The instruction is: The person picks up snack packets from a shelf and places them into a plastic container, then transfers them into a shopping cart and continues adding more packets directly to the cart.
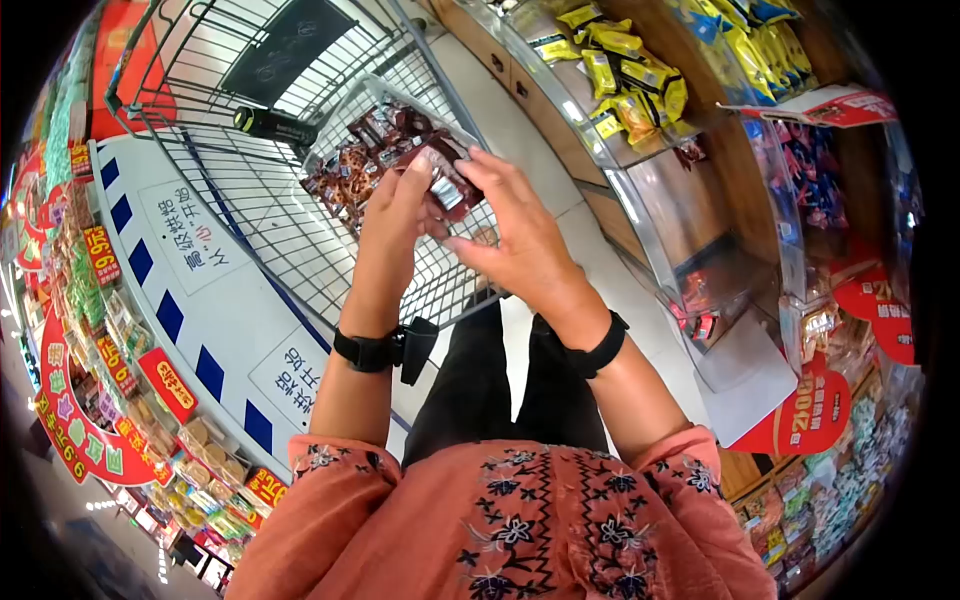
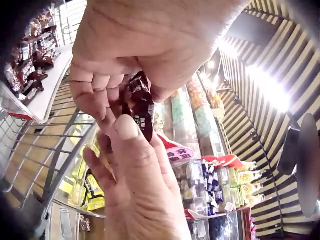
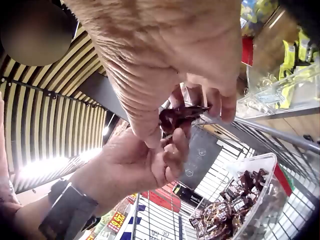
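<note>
A small dark-brown glossy wrapped snack packet (image 1: pixel 452 190) with a white label is between my two hands, over the shopping cart. My left hand (image 1: pixel 392 215) holds it from the left, thumb on top. From the right, my right hand (image 1: pixel 525 222) curves round the packet, with fingertips at its far edge. Seen from the left wrist, the right thumb presses near the lower end of the packet (image 2: pixel 141 102). Just beyond the hands, a clear plastic tub (image 3: pixel 270 202) in the cart contains several similar brown packets (image 1: pixel 365 150).
The wire cart (image 1: pixel 270 215) stands before me, with a dark bottle (image 1: pixel 275 125) beside the tub. Clear shelf bins on the right carry yellow packets (image 1: pixel 635 80). A white display panel (image 1: pixel 190 240) with blue marks runs along the left, beside shelves of snacks.
</note>
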`<state>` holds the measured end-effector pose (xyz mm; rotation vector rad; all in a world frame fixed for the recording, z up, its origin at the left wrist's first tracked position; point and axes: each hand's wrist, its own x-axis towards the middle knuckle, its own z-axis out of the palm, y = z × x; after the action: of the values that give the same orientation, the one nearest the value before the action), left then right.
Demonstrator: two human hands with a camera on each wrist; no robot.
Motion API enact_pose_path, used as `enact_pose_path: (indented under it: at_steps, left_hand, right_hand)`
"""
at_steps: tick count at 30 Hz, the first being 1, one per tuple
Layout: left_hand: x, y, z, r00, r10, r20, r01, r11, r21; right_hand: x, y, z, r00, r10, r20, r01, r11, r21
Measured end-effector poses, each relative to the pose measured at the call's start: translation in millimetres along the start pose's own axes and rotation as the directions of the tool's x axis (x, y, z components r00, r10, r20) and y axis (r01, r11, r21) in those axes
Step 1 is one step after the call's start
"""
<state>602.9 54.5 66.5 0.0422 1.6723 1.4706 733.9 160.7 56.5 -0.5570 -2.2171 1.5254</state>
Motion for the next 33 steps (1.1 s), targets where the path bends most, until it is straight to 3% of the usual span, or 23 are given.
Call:
enact_pose_path:
  at_steps: [1,2,3,5,9,10,14,23,26,33]
  left_hand:
    - [-6.6,2.7,6.6,1.000,0.007,0.016,-0.007,1.000,-0.010]
    - [-9.8,3.8,10.9,0.998,0.041,0.041,-0.041,0.999,0.007]
    - [-13.0,5.8,13.9,0.997,0.057,0.052,-0.059,0.997,0.054]
    - [-17.8,10.0,19.0,0.993,0.086,0.078,-0.097,0.984,0.148]
    - [-13.7,7.8,23.2,0.986,0.106,0.126,-0.132,0.966,0.221]
    - [-10.4,7.0,29.8,0.986,0.164,0.011,-0.162,0.962,0.219]
    - [-6.1,6.2,40.1,0.981,0.190,0.038,-0.193,0.935,0.297]
    - [2.3,0.9,56.9,0.978,0.145,0.149,-0.183,0.939,0.290]
    - [2.8,-0.2,66.8,0.965,0.189,0.180,-0.228,0.945,0.233]
    - [3.3,-1.9,80.2,0.970,0.161,0.180,-0.204,0.945,0.255]
  right_hand:
    - [-2.1,1.1,-1.1,1.000,0.009,-0.016,-0.009,1.000,0.016]
    - [-3.9,2.0,-4.3,0.990,0.139,-0.012,-0.137,0.987,0.085]
    - [-6.6,7.4,-6.7,0.964,0.268,0.007,-0.258,0.923,0.285]
    - [-12.4,21.5,-10.9,0.868,0.483,0.118,-0.441,0.639,0.630]
    - [-15.5,21.5,-27.3,0.841,0.518,0.156,-0.439,0.484,0.757]
    - [-16.4,16.3,-35.3,0.834,0.528,0.162,-0.438,0.454,0.776]
    - [-23.9,20.0,-46.6,0.826,0.541,0.157,-0.436,0.438,0.786]
    - [-32.4,25.0,-69.0,0.810,0.560,0.173,-0.448,0.400,0.800]
    - [-34.6,27.1,-74.7,0.820,0.545,0.176,-0.443,0.408,0.798]
    - [-40.7,34.9,-84.3,0.817,0.551,0.168,-0.442,0.413,0.796]
